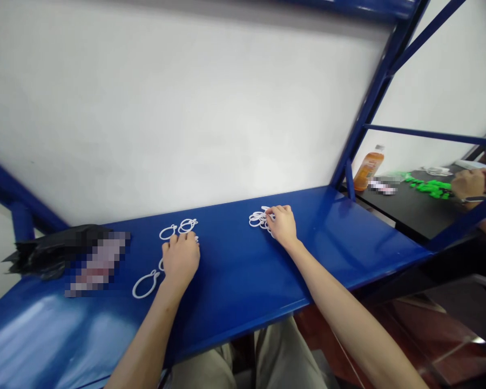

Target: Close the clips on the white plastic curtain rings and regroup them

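Blue table [235, 275] across the lower frame, right hand [283, 226] with fingertips at a ring pile [258, 219] right of centre, left hand [181, 258] curled among loose rings [187, 225] left of centre, whether either grip is clenched I can't tell.

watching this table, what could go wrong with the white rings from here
The right hand is at a cluster of overlapping white rings, which could catch on one another. The left hand partly hides another white ring, so it might nudge that one unseen.
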### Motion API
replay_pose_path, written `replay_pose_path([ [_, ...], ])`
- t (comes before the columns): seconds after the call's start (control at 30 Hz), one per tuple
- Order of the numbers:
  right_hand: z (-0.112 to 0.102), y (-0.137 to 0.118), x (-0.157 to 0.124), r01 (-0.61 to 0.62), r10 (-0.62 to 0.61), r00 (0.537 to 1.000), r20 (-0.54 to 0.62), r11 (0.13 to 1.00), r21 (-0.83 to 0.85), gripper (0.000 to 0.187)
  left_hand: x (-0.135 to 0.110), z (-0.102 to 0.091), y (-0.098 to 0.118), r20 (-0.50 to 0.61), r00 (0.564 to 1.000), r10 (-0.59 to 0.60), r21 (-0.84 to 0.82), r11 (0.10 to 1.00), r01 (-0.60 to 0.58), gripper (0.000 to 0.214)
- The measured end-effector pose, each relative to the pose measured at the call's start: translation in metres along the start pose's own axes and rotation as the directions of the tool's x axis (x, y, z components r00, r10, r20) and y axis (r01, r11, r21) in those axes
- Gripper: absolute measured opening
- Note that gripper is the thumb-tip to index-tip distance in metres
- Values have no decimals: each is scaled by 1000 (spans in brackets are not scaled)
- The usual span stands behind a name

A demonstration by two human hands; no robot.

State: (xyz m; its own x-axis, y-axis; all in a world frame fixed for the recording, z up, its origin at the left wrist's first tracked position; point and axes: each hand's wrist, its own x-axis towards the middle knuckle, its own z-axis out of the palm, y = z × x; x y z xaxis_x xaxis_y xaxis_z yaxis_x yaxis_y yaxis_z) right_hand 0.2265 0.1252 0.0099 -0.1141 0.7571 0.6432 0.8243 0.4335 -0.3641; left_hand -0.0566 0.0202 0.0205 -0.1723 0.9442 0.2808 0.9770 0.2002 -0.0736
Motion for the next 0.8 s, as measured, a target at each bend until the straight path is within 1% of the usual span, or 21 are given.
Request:
replay_pose_path([
  [0.07,-1,-2,0,20,-20,1000,-24,1000,5,12,0,-1,2,-15,999,32,-22,999,-32,34],
  [0.13,-3,-9,-1,66,-64,997,-44,997,36,15,0,-1,4,-44,997,55,-82,995,-59,32],
  [0.2,-5,-22,-5,127,-124,992,-30,988,92,17,2,-1,9,-83,992,93,-217,970,-109,28],
  [0.23,-6,-29,-8,158,-159,987,-4,978,135,17,2,0,12,-103,988,119,-317,937,-146,25],
  [0.27,-7,-37,-11,187,-197,980,34,964,189,17,2,0,16,-119,981,150,-429,884,-187,23],
  [0.3,-8,-45,-15,211,-238,968,82,944,253,17,1,0,20,-128,974,185,-541,810,-225,21],
  [0.37,-8,-58,-22,234,-329,923,197,890,391,19,-2,1,30,-118,960,255,-729,635,-258,19],
  [0.43,-8,-67,-28,211,-394,870,296,841,499,21,-6,1,39,-82,951,299,-842,490,-227,17],
  [0.47,-7,-69,-30,191,-407,854,324,824,533,20,-7,2,42,-67,949,307,-874,441,-204,16],
  [0.5,-6,-70,-31,172,-409,849,335,813,556,18,-8,2,44,-57,951,303,-895,406,-183,17],
  [0.63,-6,-70,-30,112,-371,871,322,788,605,7,-7,2,42,-50,968,244,-927,349,-136,22],
  [0.73,-5,-72,-30,20,-324,875,358,765,644,5,-5,0,39,-36,976,216,-943,315,-104,23],
  [0.8,-3,-73,-31,-50,-294,879,376,726,686,6,-5,-1,39,-23,979,202,-957,280,-81,24],
])
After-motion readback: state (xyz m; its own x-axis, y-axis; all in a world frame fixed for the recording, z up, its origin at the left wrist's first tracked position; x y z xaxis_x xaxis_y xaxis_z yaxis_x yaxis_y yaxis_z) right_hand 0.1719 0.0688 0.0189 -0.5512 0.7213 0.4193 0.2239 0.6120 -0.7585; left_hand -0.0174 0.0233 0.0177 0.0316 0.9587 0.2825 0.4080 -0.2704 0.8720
